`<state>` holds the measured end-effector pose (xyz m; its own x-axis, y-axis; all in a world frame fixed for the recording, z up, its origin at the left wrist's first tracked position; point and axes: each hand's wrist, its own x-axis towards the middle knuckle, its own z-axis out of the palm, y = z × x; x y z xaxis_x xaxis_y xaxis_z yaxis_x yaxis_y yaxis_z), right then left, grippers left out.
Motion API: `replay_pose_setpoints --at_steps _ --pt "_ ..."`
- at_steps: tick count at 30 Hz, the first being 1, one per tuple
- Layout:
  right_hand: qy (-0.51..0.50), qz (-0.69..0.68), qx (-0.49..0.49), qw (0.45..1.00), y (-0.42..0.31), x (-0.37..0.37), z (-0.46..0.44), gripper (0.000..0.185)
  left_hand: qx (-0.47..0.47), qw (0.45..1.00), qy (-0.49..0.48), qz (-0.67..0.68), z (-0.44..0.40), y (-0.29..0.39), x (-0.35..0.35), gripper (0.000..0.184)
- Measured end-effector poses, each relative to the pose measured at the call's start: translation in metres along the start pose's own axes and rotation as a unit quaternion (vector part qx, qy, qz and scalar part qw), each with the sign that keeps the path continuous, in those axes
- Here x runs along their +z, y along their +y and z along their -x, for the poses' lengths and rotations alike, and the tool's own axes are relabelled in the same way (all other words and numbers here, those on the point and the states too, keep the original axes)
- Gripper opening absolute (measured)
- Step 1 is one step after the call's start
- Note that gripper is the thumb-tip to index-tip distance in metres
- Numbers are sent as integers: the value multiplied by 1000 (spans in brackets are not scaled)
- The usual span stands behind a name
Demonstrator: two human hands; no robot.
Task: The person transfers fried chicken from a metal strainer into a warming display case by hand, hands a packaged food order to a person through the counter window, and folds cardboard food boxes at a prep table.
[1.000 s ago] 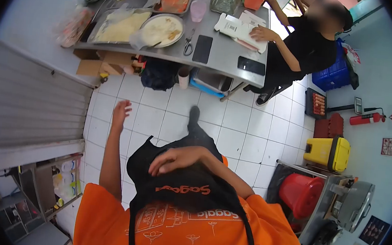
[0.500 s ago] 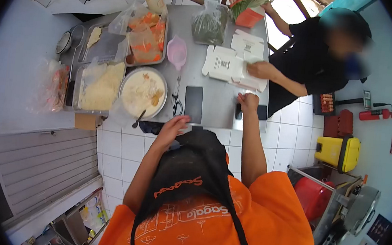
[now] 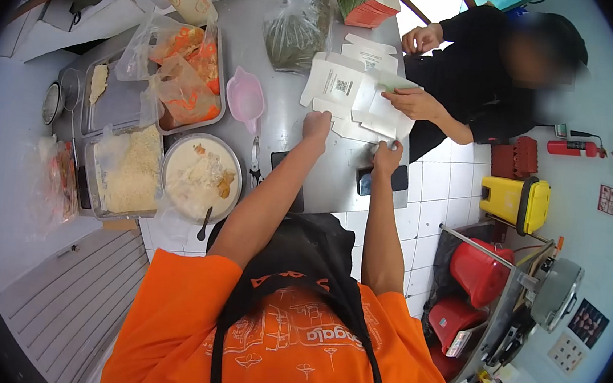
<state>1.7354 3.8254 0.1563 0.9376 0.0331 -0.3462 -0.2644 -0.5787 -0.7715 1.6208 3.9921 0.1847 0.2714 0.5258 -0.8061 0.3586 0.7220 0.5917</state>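
Flat white cardboard box sheets (image 3: 348, 89) with printed codes lie on the steel table. My left hand (image 3: 317, 125) is closed at the sheets' lower left edge, beside a dark phone (image 3: 280, 161). My right hand (image 3: 388, 155) is closed near their lower right corner, just above another phone (image 3: 365, 183). What either hand grips, if anything, is too small to make out. A co-worker's hand (image 3: 415, 102) rests on the right part of the sheets, and the co-worker's other hand (image 3: 422, 39) is raised beyond them.
Left on the table (image 3: 253, 132) are a bowl of batter (image 3: 199, 215), a tray of crumbs (image 3: 129, 176), a tray of bagged orange food (image 3: 219, 107), a pink scoop (image 3: 245, 97) and scissors (image 3: 255, 161). A greenish bag (image 3: 296, 37) and red-striped cartons (image 3: 370, 11) stand behind.
Both my hands have come up from beside my body onto the table, to the cardboard's near edge. The view has moved closer to the table. The co-worker's far hand has left the red-striped cartons.
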Motion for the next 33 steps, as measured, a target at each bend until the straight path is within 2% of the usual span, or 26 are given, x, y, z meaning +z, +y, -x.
replay_pose_setpoints --at_steps 1,5,7,10,12,13,14,15,18,19,20,21,23,24,26,29,32,33 --pt "25 100 -72 992 1 2 -6 55 21 999 8 -39 0 0 0 53" --pt "86 146 -126 977 -6 15 -24 44 -36 999 16 24 1 0 22 53" --pt "93 145 -122 977 -2 21 -31 42 -59 998 -5 16 -14 -3 31 55" --pt "91 179 -123 972 -4 19 -37 39 -44 998 -32 -45 -29 -6 37 56" --pt "76 191 -137 969 -2 16 -39 38 -19 996 -1 -93 -36 -8 42 58" --pt "34 189 -75 978 -1 13 -44 45 -17 992 17 -121 -34 -7 44 57" --pt "10 148 -57 987 2 12 -48 46 -14 988 35 -150 -34 -7 44 57" --pt "-13 105 -38 994 7 11 -51 47 69 984 -21 -163 -32 -9 42 51" --pt "-53 55 -9 997 10 7 -49 47 109 986 -111 -64 -35 -12 36 53" --pt "-54 43 5 998 -3 0 -34 47 135 981 -137 -14 -21 -5 29 43" --pt "-55 31 20 998 -9 -8 -22 48 96 982 -164 -3 -5 6 20 45" --pt "0 80 -85 993 22 -8 -31 54 60 980 -190 8 11 21 8 47" --pt "137 95 -242 956 -19 -24 34 55 7 975 -215 56 29 33 -7 47" --pt "102 154 -328 926 -51 -37 72 53 2 973 -223 56 41 39 -16 47" --pt "30 266 -486 832 -98 -57 128 50 -11 970 -237 56 64 51 -34 47" --pt "-92 301 -529 788 -90 -51 139 38 -17 965 -254 62 83 42 -51 46" --pt "-176 266 -542 777 -96 -49 147 34 -4 962 -269 53 102 35 -76 48" --pt "-169 261 -562 766 -99 -51 155 35 2 961 -273 51 107 31 -84 49"
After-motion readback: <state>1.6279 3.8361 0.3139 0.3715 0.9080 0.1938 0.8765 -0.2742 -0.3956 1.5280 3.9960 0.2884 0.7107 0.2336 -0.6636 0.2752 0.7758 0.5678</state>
